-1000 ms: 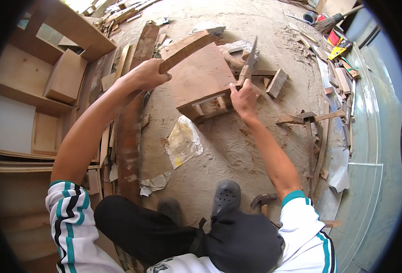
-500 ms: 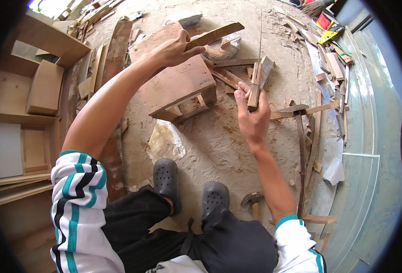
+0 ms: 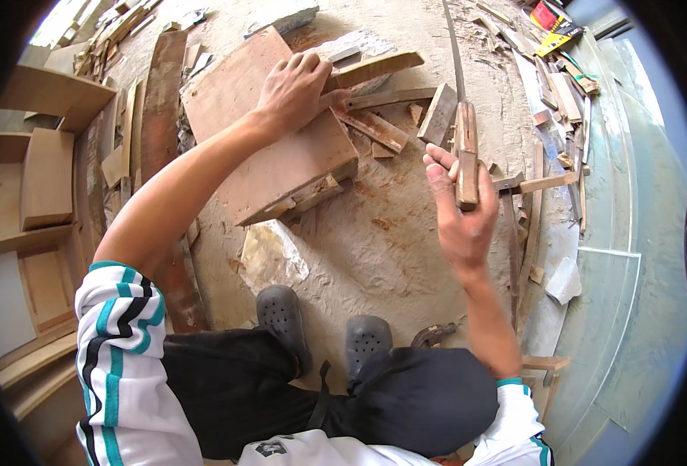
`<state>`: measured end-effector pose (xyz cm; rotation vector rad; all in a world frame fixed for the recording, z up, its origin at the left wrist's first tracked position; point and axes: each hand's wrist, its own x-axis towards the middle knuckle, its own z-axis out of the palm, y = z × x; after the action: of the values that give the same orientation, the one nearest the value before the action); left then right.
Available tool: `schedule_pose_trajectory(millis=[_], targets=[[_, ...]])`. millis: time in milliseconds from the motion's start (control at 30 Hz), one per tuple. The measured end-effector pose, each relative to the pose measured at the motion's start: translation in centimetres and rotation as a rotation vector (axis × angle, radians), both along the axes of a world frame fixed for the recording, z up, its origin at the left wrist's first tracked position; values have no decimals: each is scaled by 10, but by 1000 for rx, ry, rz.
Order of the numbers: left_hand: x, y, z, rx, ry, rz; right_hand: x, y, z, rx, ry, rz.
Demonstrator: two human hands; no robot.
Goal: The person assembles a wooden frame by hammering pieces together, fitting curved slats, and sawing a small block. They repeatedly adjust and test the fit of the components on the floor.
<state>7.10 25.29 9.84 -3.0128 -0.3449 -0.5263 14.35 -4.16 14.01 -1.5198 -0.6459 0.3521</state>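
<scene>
My left hand (image 3: 293,97) is closed around a short wood strip (image 3: 378,70), whose far end sticks out to the right. It presses the strip against the top of a low wooden box (image 3: 289,171) standing on the floor before my feet. To the right, my right hand (image 3: 467,229) grips the wooden handle of a handsaw (image 3: 466,151). The thin blade points away from me, seen nearly edge-on, and stands apart from the strip. A short wood block (image 3: 437,113) lies just left of the saw handle.
A hammer (image 3: 549,182) lies right of my right hand; another tool with a curved head (image 3: 433,335) is partly hidden by my knee. Wood scraps (image 3: 565,97) and glass sheets (image 3: 615,311) line the right side. Wooden cabinet frames (image 3: 48,179) stand at the left.
My left hand has come down with the strip onto the box. My right hand has moved right and slightly nearer with the saw. The view has shifted a little.
</scene>
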Motion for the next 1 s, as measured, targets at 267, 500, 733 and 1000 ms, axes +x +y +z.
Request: schedule_pose_trajectory(millis=[267, 500, 733, 1000], targets=[[-12, 6, 4, -132, 174, -102, 41, -9, 108, -200, -11, 193], [-11, 0, -2, -305, 89, -101, 16, -28, 127, -376, -78, 187], [1, 5, 3, -322, 242, -40, -45, -25, 89, -226, 257, 81], [-2, 15, 1, -503, 62, -33, -56, -15, 74, -305, 178, 97]])
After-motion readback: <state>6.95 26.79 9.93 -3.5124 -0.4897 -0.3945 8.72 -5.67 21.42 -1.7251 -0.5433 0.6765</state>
